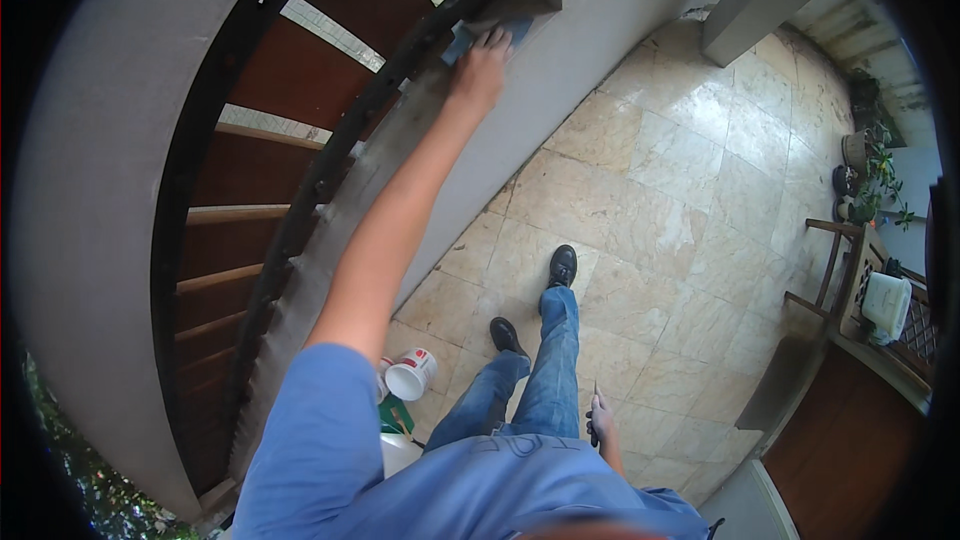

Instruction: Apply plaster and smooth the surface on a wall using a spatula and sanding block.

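My left arm stretches up and forward to the ledge (420, 105) below the slatted fence. My left hand (482, 68) presses a flat blue-grey sheet (458, 44) against the ledge near the pillar corner; the sheet sticks out on both sides of the fingers, and whether it is cloth or abrasive paper I cannot tell. Low by my right thigh, my right hand (604, 420) is closed round a slim tool (591, 430) with a dark handle. A thin pointed part rises above the fingers; its exact kind is unclear.
White tubs with red print (412, 373) stand by my left leg, beside a green item (396, 414) and a white container (400, 452). Brown slats (300, 70) line the wall. Rightward are a wooden bench (850, 270), a pale plastic box (886, 306) and potted plants (878, 175).
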A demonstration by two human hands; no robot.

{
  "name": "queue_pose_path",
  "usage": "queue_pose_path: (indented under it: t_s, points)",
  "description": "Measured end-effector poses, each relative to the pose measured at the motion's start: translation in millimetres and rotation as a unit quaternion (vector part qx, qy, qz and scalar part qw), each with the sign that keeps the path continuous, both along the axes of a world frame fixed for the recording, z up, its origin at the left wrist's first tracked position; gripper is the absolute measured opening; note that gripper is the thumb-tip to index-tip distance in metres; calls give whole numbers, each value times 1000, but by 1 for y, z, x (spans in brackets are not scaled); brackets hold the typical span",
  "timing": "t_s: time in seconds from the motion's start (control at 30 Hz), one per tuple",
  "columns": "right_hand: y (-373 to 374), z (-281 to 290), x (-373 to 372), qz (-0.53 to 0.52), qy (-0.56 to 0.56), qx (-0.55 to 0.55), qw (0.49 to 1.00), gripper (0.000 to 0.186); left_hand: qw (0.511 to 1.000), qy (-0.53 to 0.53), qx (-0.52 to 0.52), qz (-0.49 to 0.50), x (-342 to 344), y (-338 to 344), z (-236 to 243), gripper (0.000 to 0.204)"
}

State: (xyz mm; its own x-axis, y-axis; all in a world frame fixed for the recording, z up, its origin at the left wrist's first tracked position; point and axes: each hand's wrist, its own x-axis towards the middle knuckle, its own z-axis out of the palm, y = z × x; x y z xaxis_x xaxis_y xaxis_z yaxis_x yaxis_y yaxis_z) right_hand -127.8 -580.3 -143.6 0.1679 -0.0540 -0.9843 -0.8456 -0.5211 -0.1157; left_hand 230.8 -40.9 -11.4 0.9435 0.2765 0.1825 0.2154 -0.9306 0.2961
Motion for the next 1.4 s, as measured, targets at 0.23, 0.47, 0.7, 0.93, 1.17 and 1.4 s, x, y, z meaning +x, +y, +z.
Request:
queue_pose_path:
  t_s: [0.23,0.47,0.7,0.93,1.17,1.4]
  points:
    - [7,-10,-1,10,33,15,999,41,999,-25,-24,22,15,14,4,31]
    - [-3,-1,12,-51,9,29,998,41,995,-87,13,-54,-36,-5,-13,31]
    - [11,-12,13,-31,23,30,999,41,988,125,-70,54,33,7,17,30]
    - [16,-12,34,-10,9,34,999,41,997,-62,8,-37,-87,0,-2,31]
    - [22,-26,31,-11,-3,20,1000,41,998,-36,-1,-54,-91,7,-1,34]
    - [11,2,24,-21,16,6,1000,40,995,-87,-18,-44,38,5,2,29]
